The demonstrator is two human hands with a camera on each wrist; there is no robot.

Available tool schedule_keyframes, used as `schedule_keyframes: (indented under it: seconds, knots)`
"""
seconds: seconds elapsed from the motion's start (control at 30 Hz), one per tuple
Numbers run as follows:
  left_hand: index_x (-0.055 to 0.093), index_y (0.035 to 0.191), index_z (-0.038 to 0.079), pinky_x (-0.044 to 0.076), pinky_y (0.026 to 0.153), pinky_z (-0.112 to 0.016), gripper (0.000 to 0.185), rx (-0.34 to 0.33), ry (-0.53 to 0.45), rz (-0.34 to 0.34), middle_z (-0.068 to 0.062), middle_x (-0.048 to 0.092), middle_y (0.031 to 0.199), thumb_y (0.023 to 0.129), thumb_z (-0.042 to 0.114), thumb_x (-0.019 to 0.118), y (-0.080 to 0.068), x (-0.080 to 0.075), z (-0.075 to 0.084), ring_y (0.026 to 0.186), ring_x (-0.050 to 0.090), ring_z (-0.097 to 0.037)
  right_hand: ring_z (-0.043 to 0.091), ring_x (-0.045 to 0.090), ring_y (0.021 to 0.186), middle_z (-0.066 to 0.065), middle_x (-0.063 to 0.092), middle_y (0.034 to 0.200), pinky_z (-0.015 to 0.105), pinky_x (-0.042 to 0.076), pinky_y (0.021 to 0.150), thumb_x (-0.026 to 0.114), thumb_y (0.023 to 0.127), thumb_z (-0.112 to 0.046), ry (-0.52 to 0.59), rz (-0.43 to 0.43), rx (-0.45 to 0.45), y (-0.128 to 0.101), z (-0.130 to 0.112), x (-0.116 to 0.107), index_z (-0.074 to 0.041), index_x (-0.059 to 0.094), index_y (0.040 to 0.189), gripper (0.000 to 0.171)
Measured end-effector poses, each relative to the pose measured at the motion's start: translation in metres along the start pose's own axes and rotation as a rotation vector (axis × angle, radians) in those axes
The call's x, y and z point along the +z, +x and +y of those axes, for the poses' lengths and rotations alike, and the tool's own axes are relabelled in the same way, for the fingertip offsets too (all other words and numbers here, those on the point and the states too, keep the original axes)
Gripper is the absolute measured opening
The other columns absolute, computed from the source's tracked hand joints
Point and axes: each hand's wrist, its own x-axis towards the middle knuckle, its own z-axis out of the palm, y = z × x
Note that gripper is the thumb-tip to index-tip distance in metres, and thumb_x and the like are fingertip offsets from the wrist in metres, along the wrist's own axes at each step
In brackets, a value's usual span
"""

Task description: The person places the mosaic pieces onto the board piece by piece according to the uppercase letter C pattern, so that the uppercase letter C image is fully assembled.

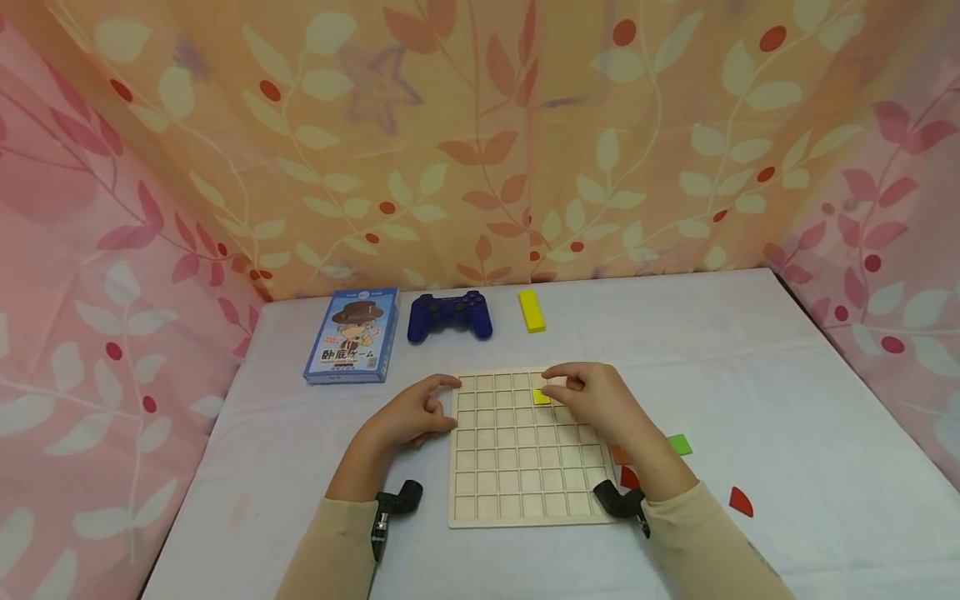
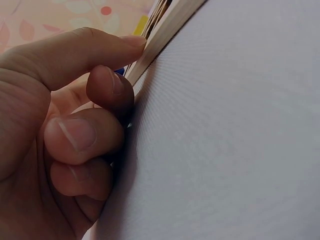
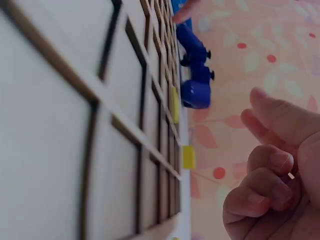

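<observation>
A pale wooden board (image 1: 510, 483) divided into a grid of square cells lies flat on the table. My left hand (image 1: 415, 414) is at its left side, index finger and thumb apart and touching the edge. The left wrist view has the thumb (image 2: 90, 52) extended to the board's rim while other fingers curl beneath. Over the board's far right part is my right hand (image 1: 596, 396), its thumb and index finger extended beside a yellow square tile (image 1: 541, 397). In the right wrist view this tile (image 3: 175, 105) is on the grid, apart from the fingers, which hold nothing.
Behind the board are a blue card-game box (image 1: 351, 337), a dark blue game controller (image 1: 450, 317) and a yellow block (image 1: 532, 311). A green piece (image 1: 680, 444), an orange piece (image 1: 622, 455) and red wedge pieces (image 1: 741, 502) lie by the right forearm.
</observation>
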Motion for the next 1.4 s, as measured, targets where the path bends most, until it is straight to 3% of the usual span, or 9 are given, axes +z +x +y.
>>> schedule_keyframes:
  seconds: [0.23,0.43,0.53,0.67,0.83,1.13,1.4]
  knots:
    - [0.048,0.147,0.01,0.035,0.041,-0.028,0.064,0.002,-0.001,0.003,-0.001,0.052,0.058,0.09,0.007,0.078,-0.001,0.0,0.0,0.04,0.04,-0.012,0.014,0.034,0.057,-0.003,0.035,0.062,0.028,0.03,0.054,0.08,0.092,-0.025,0.062,0.063,-0.065,-0.007,-0.019,-0.02,-0.013,0.078,0.114,0.026]
    - [0.048,0.147,0.011,0.035,0.041,-0.028,0.065,0.011,0.011,0.002,-0.001,0.051,0.057,0.09,0.008,0.077,0.001,-0.001,-0.002,0.04,0.04,-0.012,0.016,0.036,0.059,-0.001,0.037,0.063,0.029,0.029,0.052,0.08,0.092,-0.028,0.041,0.116,-0.09,-0.015,-0.03,-0.037,-0.016,0.078,0.115,0.026]
    - [0.048,0.146,0.012,0.035,0.041,-0.028,0.064,0.01,0.012,0.006,-0.001,0.051,0.057,0.09,0.008,0.077,0.001,-0.001,-0.003,0.039,0.04,-0.013,0.017,0.041,0.058,0.0,0.038,0.063,0.028,0.035,0.052,0.079,0.093,-0.029,0.048,0.142,-0.089,-0.019,-0.032,-0.046,-0.015,0.078,0.117,0.028]
    - [0.048,0.147,0.012,0.035,0.041,-0.027,0.064,0.006,0.012,0.006,-0.001,0.051,0.057,0.09,0.008,0.077,0.001,-0.001,-0.003,0.039,0.04,-0.012,0.017,0.043,0.058,0.002,0.039,0.064,0.029,0.041,0.053,0.079,0.093,-0.029,0.053,0.179,-0.075,-0.023,-0.029,-0.057,-0.014,0.077,0.119,0.03]
    - [0.048,0.147,0.012,0.035,0.041,-0.027,0.065,-0.002,0.008,0.004,-0.001,0.051,0.057,0.09,0.008,0.078,0.001,-0.001,-0.004,0.039,0.041,-0.012,0.017,0.04,0.061,0.002,0.04,0.066,0.031,0.032,0.054,0.078,0.094,-0.028,-0.004,0.236,-0.065,-0.024,-0.02,-0.068,-0.013,0.077,0.118,0.029]
    - [0.048,0.147,0.012,0.034,0.041,-0.027,0.065,0.003,0.002,0.009,-0.001,0.052,0.057,0.089,0.008,0.078,0.001,-0.001,-0.004,0.039,0.04,-0.012,0.019,0.04,0.064,0.004,0.04,0.068,0.031,0.033,0.054,0.077,0.095,-0.03,-0.052,0.324,-0.048,-0.029,-0.009,-0.086,-0.01,0.075,0.121,0.033]
    - [0.048,0.147,0.012,0.034,0.041,-0.028,0.065,0.011,0.009,-0.006,-0.001,0.052,0.057,0.09,0.008,0.078,0.002,-0.001,-0.004,0.039,0.041,-0.012,0.018,0.04,0.064,0.004,0.04,0.069,0.031,0.032,0.053,0.075,0.096,-0.036,-0.091,0.34,0.016,-0.032,0.0,-0.098,-0.011,0.074,0.123,0.037]
